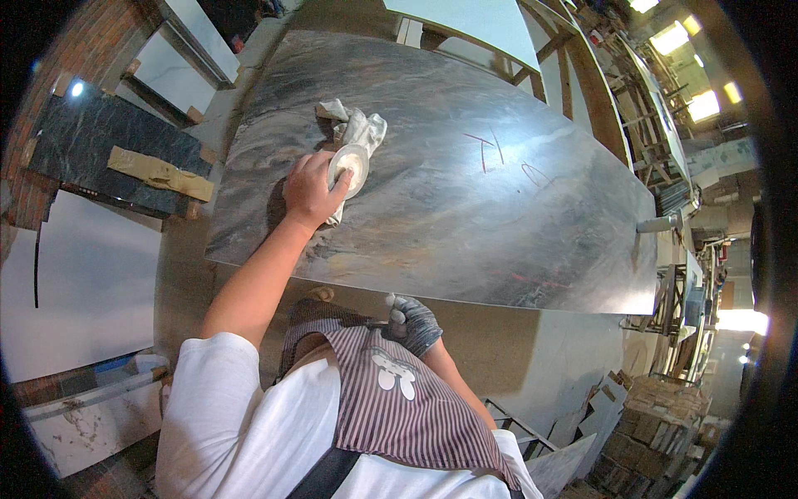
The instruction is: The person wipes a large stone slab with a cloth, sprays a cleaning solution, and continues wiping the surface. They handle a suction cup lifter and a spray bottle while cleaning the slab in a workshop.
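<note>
My bare left hand [312, 190] reaches over a large grey marbled stone slab [432, 208]. It is closed round a small pale bowl [359, 170], with the thumb over the rim and white material inside. A crumpled white cloth [362, 129] lies on the slab beside and partly under the bowl. My right hand [412, 324], in a dark glove with greyish fingertips, is close to my striped apron [407, 416], off the slab's near edge. Its fingers are curled; what they hold, if anything, I cannot make out.
Red marks [485, 150] show on the slab. At the left lie a dark slab [100, 141] with a yellowish strip [158, 173] on it and a white slab [83, 274]. A white panel [474, 25] on a wooden frame stands beyond. Stacked pieces [657, 424] are at the lower right.
</note>
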The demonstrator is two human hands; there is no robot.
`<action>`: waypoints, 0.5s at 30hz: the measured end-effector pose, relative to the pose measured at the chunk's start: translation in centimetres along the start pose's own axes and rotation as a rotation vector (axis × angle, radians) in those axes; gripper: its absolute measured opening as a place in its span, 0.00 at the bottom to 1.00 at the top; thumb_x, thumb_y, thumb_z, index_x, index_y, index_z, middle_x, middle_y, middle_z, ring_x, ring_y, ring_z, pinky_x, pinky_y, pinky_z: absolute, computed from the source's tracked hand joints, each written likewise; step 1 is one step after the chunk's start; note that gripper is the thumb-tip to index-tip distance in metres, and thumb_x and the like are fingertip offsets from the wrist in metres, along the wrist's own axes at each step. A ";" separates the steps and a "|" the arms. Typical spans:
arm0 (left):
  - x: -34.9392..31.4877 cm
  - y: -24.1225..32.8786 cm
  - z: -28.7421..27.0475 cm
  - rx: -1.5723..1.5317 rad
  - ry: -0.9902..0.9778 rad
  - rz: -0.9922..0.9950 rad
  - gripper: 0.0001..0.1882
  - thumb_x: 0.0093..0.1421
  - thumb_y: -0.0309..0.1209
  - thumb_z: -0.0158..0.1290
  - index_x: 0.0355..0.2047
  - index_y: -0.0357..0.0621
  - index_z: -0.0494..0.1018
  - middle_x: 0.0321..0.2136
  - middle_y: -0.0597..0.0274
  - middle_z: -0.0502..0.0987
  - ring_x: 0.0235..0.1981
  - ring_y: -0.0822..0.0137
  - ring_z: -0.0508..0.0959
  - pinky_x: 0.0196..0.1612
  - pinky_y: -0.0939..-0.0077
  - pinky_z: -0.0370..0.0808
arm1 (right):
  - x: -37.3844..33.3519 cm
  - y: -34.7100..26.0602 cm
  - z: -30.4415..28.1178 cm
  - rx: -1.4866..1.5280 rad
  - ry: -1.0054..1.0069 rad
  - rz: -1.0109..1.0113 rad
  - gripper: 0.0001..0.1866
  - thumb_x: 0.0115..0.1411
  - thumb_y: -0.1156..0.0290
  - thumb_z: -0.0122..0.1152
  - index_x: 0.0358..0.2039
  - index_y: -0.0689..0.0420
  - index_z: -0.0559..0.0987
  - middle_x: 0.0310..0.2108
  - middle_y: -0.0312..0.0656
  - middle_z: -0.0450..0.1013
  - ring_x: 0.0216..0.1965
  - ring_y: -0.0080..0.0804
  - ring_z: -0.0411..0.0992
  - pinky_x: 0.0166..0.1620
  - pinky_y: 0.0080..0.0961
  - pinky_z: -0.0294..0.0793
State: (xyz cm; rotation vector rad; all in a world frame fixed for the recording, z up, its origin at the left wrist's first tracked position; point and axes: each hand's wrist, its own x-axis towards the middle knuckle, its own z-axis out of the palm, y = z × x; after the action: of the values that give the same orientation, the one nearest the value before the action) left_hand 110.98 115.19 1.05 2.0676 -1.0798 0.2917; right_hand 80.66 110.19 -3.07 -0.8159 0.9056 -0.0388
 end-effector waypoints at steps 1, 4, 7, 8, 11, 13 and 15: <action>0.1 0.6 0.0 0.008 -0.002 -0.003 0.19 0.55 0.41 0.56 0.41 0.40 0.74 0.37 0.54 0.77 0.40 0.51 0.74 0.43 0.59 0.72 | 0.8 1.7 -1.9 -0.148 -0.025 -0.167 0.05 0.61 0.65 0.56 0.35 0.51 0.76 0.13 0.29 0.64 0.11 0.20 0.57 0.15 0.20 0.56; -0.1 1.6 0.2 0.017 0.039 -0.086 0.16 0.53 0.41 0.57 0.37 0.44 0.75 0.36 0.59 0.77 0.40 0.53 0.74 0.43 0.59 0.71 | 2.1 3.2 -3.6 -0.690 0.018 -0.830 0.05 0.62 0.67 0.54 0.36 0.52 0.76 0.15 0.30 0.67 0.12 0.19 0.59 0.16 0.17 0.58; -0.4 1.3 0.4 0.038 0.039 -0.071 0.16 0.53 0.40 0.57 0.36 0.43 0.75 0.35 0.58 0.77 0.39 0.52 0.74 0.42 0.59 0.71 | 0.4 0.3 -3.0 -0.122 -0.007 -0.245 0.05 0.62 0.68 0.55 0.37 0.53 0.77 0.18 0.30 0.68 0.16 0.16 0.63 0.19 0.15 0.62; -0.6 1.5 0.3 0.041 0.037 -0.078 0.16 0.53 0.40 0.57 0.36 0.43 0.75 0.35 0.58 0.77 0.38 0.52 0.74 0.42 0.59 0.71 | -0.6 -1.2 -2.4 0.254 -0.035 0.175 0.05 0.62 0.69 0.55 0.36 0.53 0.77 0.20 0.29 0.68 0.18 0.14 0.64 0.20 0.15 0.63; -0.9 1.8 0.5 0.007 0.033 -0.058 0.16 0.54 0.41 0.57 0.35 0.42 0.75 0.33 0.57 0.77 0.38 0.52 0.74 0.41 0.59 0.71 | -1.1 -2.4 -1.7 0.279 -0.022 0.214 0.03 0.61 0.70 0.56 0.35 0.51 0.77 0.17 0.28 0.66 0.15 0.17 0.63 0.19 0.16 0.62; -1.3 2.8 0.6 -0.056 0.041 -0.092 0.16 0.54 0.41 0.57 0.35 0.41 0.75 0.33 0.56 0.77 0.38 0.52 0.74 0.41 0.58 0.71 | -0.3 -1.2 -2.4 0.083 -0.030 0.043 0.02 0.60 0.71 0.57 0.34 0.51 0.77 0.17 0.27 0.66 0.15 0.17 0.62 0.19 0.16 0.62; -1.8 3.5 1.2 -0.093 0.039 -0.099 0.17 0.55 0.41 0.57 0.35 0.40 0.75 0.33 0.55 0.77 0.37 0.51 0.74 0.41 0.58 0.71 | 0.7 -0.1 -3.3 -0.008 -0.023 -0.035 0.02 0.60 0.71 0.58 0.34 0.51 0.76 0.16 0.27 0.65 0.15 0.17 0.62 0.19 0.15 0.62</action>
State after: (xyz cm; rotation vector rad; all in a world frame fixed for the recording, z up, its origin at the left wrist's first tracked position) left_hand 107.03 114.17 1.12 2.0162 -0.9469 0.2276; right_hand 78.78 107.78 -4.63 -0.8385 0.8707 -0.0560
